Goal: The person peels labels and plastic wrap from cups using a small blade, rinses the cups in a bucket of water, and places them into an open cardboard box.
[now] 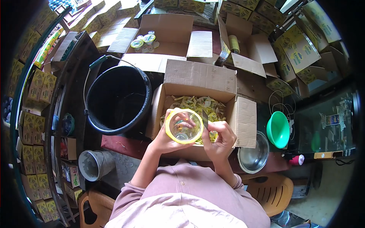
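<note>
My left hand (161,141) is wrapped round a clear cup (182,127) with a yellow rim, its open mouth tilted up toward me. Close beside the rim, my right hand (220,137) pinches a dark, narrow knife blade (205,117), which points away from me. Both hands are over an open cardboard box (200,76). Yellow and clear plastic trimmings (213,108) lie in a heap inside it. The fingers behind the cup show through its clear wall.
A large black bucket (93,100) stands left of the box, and a grey bucket (103,163) is below it. To the right are a glass bowl (254,155) and a green bowl (279,129). Farther back, an open carton (165,28) holds several lidded cups (137,45).
</note>
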A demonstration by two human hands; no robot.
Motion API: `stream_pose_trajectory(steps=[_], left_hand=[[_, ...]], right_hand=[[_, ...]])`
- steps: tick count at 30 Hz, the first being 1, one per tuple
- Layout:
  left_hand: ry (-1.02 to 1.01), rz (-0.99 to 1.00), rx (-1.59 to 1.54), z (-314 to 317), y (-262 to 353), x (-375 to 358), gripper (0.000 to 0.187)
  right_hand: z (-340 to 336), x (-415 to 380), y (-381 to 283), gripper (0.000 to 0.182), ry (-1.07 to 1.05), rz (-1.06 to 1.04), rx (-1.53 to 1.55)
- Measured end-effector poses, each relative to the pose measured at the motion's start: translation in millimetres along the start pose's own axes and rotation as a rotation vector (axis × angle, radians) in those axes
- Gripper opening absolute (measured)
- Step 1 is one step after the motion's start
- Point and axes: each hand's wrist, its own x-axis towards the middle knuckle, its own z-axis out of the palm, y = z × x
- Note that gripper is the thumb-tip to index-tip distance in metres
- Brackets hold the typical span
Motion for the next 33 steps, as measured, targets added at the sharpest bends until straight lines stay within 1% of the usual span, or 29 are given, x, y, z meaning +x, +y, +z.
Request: stream_pose_trajectory(steps=[1, 4, 7, 10, 13, 16, 17, 20, 21, 24, 25, 28, 33], left_hand=[[0.011, 0.086, 0.140, -3, -5, 1, 0.069], [0.056, 0.065, 0.179, -5, -8, -1, 0.069], [0.025, -0.010, 0.168, -6, -5, -4, 0.072], [-0.001, 0.019, 0.262, -9, -7, -5, 0.077], [-0.006, -0.064, 0.123, -8, -8, -9, 0.079], [-0.057, -0.049, 0.253, -9, -6, -9, 0.078], [-0.048, -0.079, 0.144, -8, -4, -8, 0.073], [-0.031, -0.043, 0.031, -3, 5, -1, 0.066], [-0.040, -0.033, 0.051, -3, 4, 1, 0.064], [-0.009, -0.006, -0.011, -2, -3, 1, 0.067], [-0.041, 0.002, 0.042, -4, -2, 2, 0.069], [-0.021, -0.015, -0.035, 0, -1, 0, 0.068], [-0.038, -0.030, 0.004, -1, 0, -2, 0.066]], right_hand=[[0, 0, -1, 0.017, -0.001, -0.013, -0.012], [1, -2, -3, 0.016, -0.004, -0.029, -0.049], [1, 0, -6, 0.017, 0.003, -0.033, -0.067], [0, 1, -4, 0.017, -0.003, -0.050, -0.055], [0, 3, -3, 0.018, -0.002, -0.051, -0.068], [-1, 5, 1, 0.019, -0.009, -0.044, -0.034], [-1, 5, 2, 0.019, -0.014, -0.042, -0.012], [-2, 5, 1, 0.018, -0.006, -0.033, -0.029], [-2, 4, 1, 0.018, 0.011, -0.032, -0.048], [1, -2, -2, 0.017, 0.036, -0.033, -0.097], [1, -3, -3, 0.017, 0.029, -0.037, -0.111], [3, -5, -5, 0.016, 0.042, -0.052, -0.151], [4, -4, -7, 0.016, 0.057, -0.065, -0.177]])
